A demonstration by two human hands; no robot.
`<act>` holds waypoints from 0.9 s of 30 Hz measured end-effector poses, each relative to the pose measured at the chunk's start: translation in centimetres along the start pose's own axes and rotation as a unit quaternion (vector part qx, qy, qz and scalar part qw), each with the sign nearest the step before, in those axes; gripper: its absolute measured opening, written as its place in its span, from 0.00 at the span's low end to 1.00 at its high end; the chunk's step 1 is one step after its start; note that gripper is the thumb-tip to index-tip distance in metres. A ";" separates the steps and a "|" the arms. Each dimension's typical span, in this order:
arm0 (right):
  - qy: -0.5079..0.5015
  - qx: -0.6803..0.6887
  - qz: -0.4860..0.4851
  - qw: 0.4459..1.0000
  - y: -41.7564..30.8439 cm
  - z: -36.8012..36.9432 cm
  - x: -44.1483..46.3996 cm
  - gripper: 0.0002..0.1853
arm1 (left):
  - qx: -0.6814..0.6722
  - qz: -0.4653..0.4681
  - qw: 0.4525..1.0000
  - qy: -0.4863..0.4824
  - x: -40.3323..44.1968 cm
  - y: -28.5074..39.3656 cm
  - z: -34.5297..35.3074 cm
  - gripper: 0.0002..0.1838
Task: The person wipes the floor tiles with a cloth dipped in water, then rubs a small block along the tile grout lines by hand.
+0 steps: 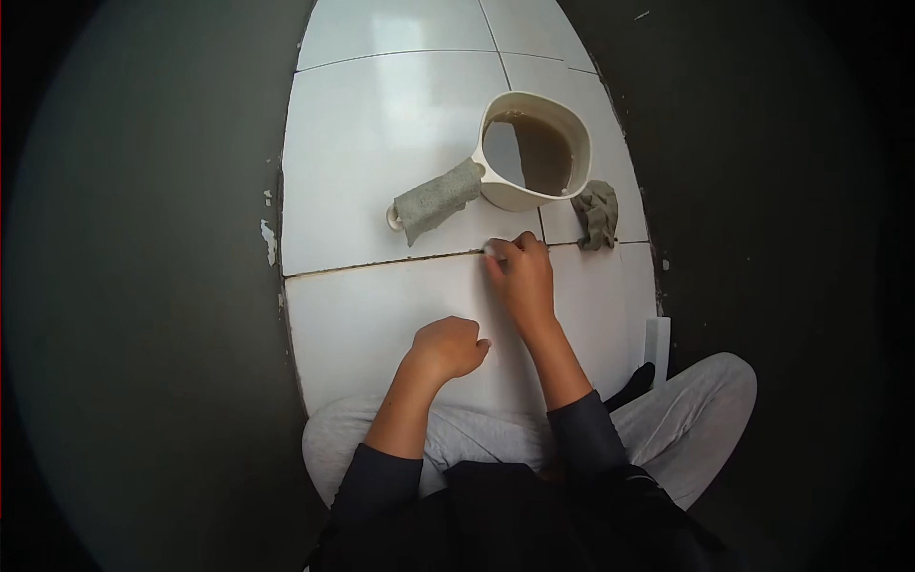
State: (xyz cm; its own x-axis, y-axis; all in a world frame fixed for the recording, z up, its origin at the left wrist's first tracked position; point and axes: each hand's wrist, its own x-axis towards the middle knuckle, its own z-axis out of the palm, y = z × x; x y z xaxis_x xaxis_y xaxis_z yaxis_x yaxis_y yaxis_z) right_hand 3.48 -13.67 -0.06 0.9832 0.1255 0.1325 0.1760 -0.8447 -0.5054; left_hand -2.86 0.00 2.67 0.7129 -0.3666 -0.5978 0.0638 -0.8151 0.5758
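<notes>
My right hand point(522, 275) is closed low over the dark joint between the white tiles point(381, 114), just below a cream pot. Its fingertips pinch something small and whitish that I cannot make out. My left hand point(451, 347) is curled, knuckles up, above the tile nearer my lap; whatever its fingers hold, if anything, is hidden. The cream pot point(581, 143) holds murky brown liquid. A grey-green cloth point(438, 200) lies over its handle, which points left. Beside the pot on the right, a crumpled grey cloth point(598, 214) rests on the tiles.
Grey walls point(162, 238) flank the tiled strip on both sides, with chipped paint along their lower edges. My crossed legs in light grey trousers point(691, 410) are at the near end. A white upright piece point(658, 348) stands by the right edge, near a dark foot.
</notes>
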 end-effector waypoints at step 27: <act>0.015 -0.022 0.027 0.999 1.1 -0.4 0.1 0.11 | 0.041 -0.078 0.992 -0.086 -0.1 1.2 -1.3 0.21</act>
State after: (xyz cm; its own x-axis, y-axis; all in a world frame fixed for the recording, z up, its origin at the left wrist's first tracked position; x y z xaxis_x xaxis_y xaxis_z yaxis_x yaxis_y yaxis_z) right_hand 3.71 -14.80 -0.24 0.9891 0.0649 0.1323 0.1207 -0.8718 -0.4748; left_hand -2.00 -0.37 4.16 0.5683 -0.2990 -0.7666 0.1012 -0.8992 0.4258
